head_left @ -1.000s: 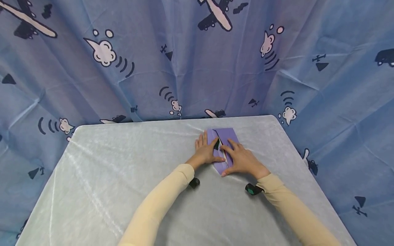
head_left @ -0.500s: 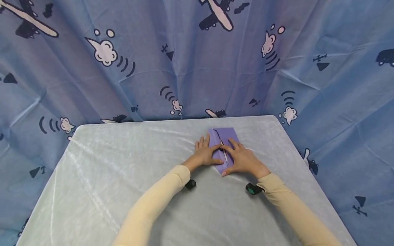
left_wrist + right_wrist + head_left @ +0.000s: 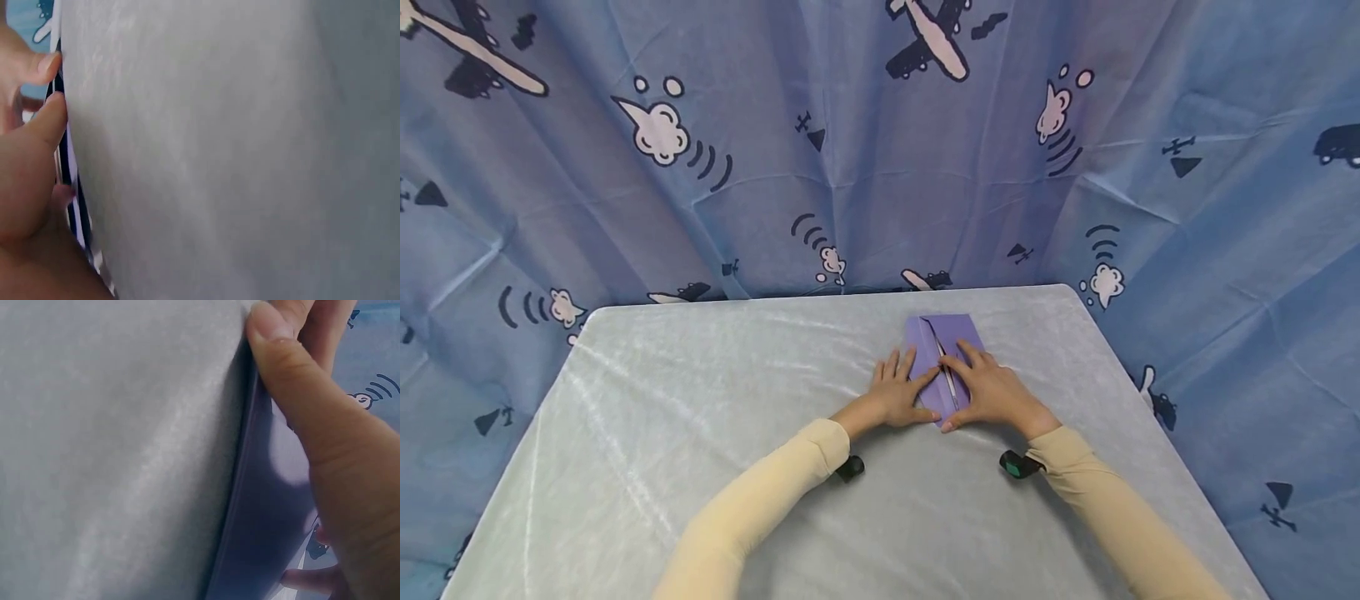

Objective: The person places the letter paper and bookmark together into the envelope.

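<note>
A flat purple folded piece [image 3: 951,327], which looks like paper or thin card, lies on the table near its far edge. Two flaps run lengthwise beside a narrow slit with a pale interior. On the left flap rests the left hand [image 3: 893,400], fingers spread, index fingertip by the slit and thumb at the near end. The right hand [image 3: 996,396] spreads over the right flap; its index finger reaches the slit and its thumb touches the near end. In the right wrist view, the right thumb [image 3: 306,394] lies along the purple edge. Hands cover parts of both flaps.
A pale grey cloth covers the table [image 3: 700,400]. Behind it hangs a blue curtain [image 3: 865,150] printed with planes and clouds. Small dark wrist cameras sit under both wrists, close above the tabletop.
The left hand has slid along the slit toward the near end, and a dark gap under its fingers no longer shows. The right hand stays nearly still.
</note>
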A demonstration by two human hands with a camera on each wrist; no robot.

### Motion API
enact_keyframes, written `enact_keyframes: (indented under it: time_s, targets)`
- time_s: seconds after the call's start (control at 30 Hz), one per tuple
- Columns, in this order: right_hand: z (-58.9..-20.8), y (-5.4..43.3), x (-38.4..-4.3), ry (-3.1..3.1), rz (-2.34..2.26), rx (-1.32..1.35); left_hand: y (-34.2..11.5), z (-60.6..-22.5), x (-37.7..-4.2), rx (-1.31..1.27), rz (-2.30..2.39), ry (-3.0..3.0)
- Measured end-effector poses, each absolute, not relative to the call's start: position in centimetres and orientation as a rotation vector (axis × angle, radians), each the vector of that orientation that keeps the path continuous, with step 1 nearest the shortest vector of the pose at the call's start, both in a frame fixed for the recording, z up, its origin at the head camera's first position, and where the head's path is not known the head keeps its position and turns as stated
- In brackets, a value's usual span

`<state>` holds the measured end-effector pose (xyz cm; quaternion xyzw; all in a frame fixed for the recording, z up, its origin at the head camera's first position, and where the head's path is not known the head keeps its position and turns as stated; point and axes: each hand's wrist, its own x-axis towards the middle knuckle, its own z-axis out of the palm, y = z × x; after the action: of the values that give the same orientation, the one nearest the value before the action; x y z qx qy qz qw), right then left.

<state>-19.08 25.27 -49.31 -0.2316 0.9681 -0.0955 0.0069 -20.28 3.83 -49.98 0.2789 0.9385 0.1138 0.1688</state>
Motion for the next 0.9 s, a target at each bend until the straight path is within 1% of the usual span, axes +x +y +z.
enact_keyframes:
  time_s: [0.17, 0.33, 0.6, 0.9]
  targets:
    - [-49.2, 25.3, -19.0, 3.026, -0.295, -0.728, 4.9, -50.6, -20.3, 0.655, 0.424, 2.734]
    - [-49.2, 25.2, -19.0, 3.015, -0.298, -0.719, 5.9, -51.3, -21.1, 0.560, 0.555, 2.768]
    - [-49.8, 25.4, -19.2, 3.024, -0.272, -0.725, 7.0, -52.5, -22.1, 0.506, 0.524, 2.769]
    - [-49.5, 25.5, -19.1, 3.021, -0.264, -0.713, 7.0, -51.9, -21.6, 0.530, 0.470, 2.772]
